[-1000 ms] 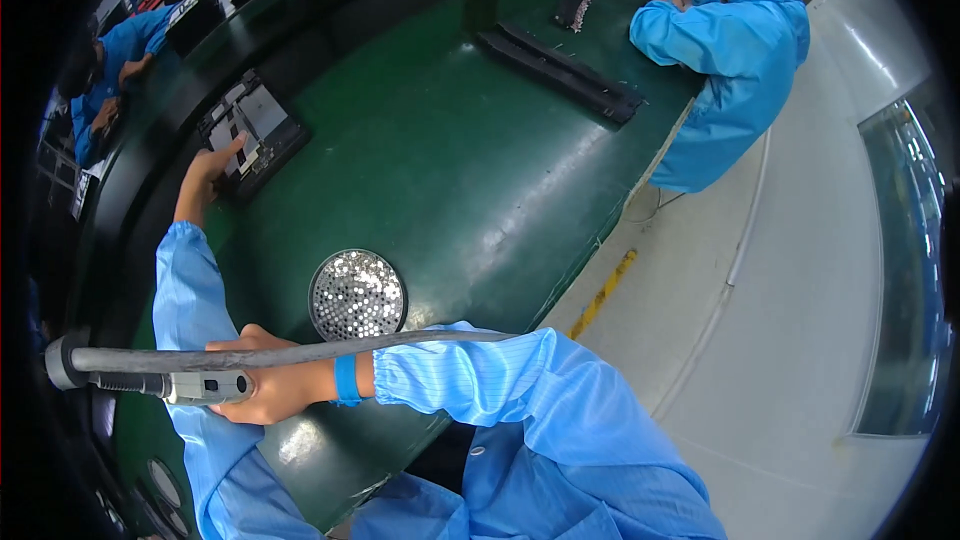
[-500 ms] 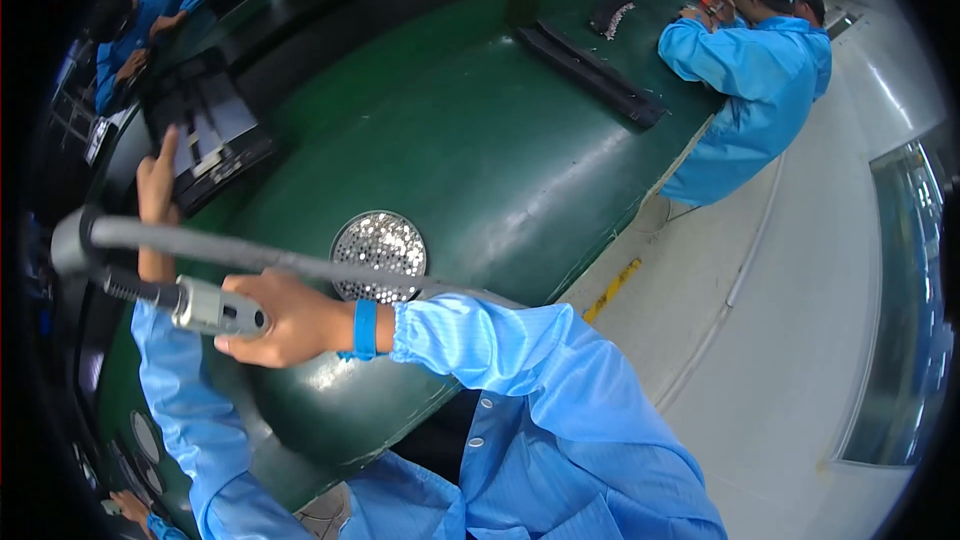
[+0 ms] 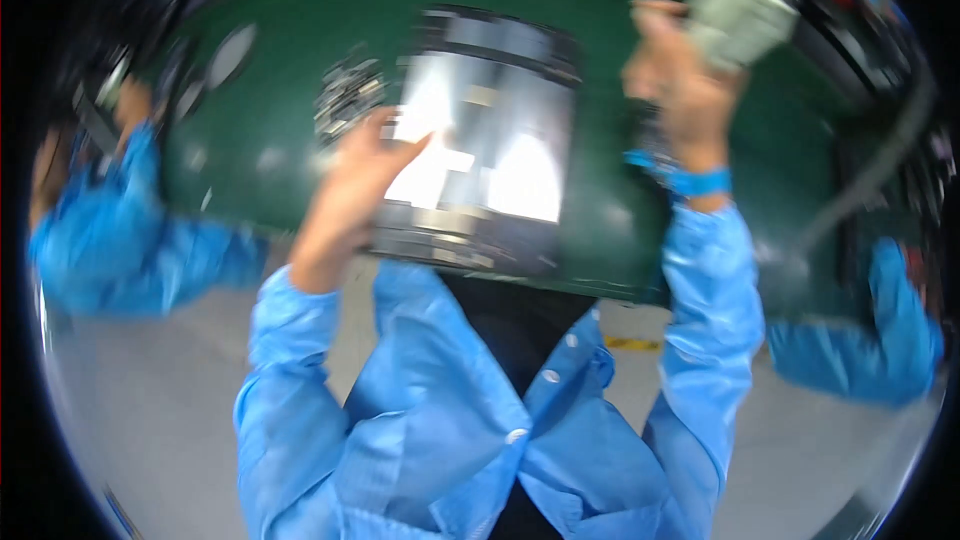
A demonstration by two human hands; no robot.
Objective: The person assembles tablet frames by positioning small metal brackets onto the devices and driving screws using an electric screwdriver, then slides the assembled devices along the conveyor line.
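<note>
A flat black panel (image 3: 485, 240) with shiny silvery surfaces and pale strips lies on the green table in front of me. At its left side is my left hand (image 3: 350, 180), thumb spread over the panel and the other fingers partly hidden and blurred. My right hand (image 3: 690, 90) is raised to the right of the panel, wrapped round a pale grey-green corded electric screwdriver (image 3: 740, 15); its tip cannot be made out. Just left of the panel sits a heap of small metal parts (image 3: 348, 98), smeared by motion.
A grey cable (image 3: 885, 165) curves down on the right. A co-worker in blue (image 3: 110, 250) is at the left, another blue sleeve (image 3: 870, 350) at the right. Pale round discs (image 3: 232, 53) lie at the far left of the green table (image 3: 275, 135).
The view has swung round to face the black panel. My right hand has moved over to the right with the screwdriver. My left hand now lies at the panel's left side.
</note>
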